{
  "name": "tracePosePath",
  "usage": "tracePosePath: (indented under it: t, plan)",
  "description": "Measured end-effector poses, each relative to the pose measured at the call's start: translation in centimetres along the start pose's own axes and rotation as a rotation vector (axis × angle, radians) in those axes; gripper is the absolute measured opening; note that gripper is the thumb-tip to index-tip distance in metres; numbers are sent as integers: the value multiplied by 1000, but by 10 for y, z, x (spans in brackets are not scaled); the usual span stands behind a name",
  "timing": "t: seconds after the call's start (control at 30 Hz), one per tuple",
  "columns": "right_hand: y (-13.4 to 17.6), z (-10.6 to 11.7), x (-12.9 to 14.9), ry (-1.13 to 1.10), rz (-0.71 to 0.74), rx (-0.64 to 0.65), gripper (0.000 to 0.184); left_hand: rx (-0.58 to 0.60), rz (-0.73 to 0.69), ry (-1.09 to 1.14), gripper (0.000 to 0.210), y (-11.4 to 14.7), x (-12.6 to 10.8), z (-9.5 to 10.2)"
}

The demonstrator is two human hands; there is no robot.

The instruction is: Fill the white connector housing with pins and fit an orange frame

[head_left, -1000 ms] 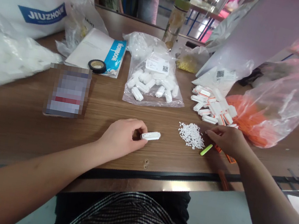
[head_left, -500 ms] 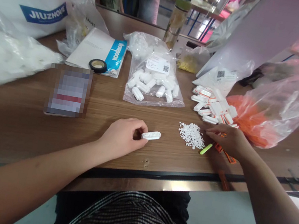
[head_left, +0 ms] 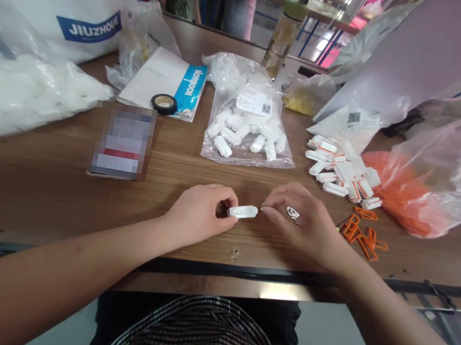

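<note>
My left hand pinches a white plastic connector housing at its left end, a little above the brown tabletop. A row of small openings runs along the housing. Close to the housing's right end, the thumb and forefinger of my right hand are pinched together; whatever they hold is too small to make out. That hand covers most of a heap of tiny white plugs, a few showing between the fingers. Right of it lie several orange rectangular frames, beside a mostly hidden yellow-green stick.
White housings with orange edges are piled at the right, near a bag of orange parts. A clear bag of white housings lies ahead. A phone, black tape roll, notebook and bottle stand or lie farther back.
My right hand has moved left from the right side of the tiny white plugs to the housing's right end. The left hand keeps its hold, and the view has shifted slightly.
</note>
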State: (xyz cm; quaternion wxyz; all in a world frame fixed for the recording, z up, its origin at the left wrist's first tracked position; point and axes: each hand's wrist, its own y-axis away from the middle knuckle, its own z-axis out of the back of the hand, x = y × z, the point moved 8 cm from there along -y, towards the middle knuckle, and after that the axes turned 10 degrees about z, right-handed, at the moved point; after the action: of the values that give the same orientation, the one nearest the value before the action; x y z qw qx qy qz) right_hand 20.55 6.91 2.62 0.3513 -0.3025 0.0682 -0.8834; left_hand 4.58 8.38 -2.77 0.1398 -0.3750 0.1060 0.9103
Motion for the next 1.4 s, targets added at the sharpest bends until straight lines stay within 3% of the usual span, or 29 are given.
tracePosePath:
  t: [0.1,0.23,0.8,1.4]
  plan:
    - [-12,-20,9,4,22,45,10,-4,-20,23,8,1,-1,1]
    - [-16,-30,9,53,27,93,9,-2,-19,42,7,1,-1,1]
    - [-15,-30,6,31,13,42,11,0,-31,31,8,1,-1,0]
    - [-15,-29,14,187,103,109,19,4,-20,48,8,2,0,0]
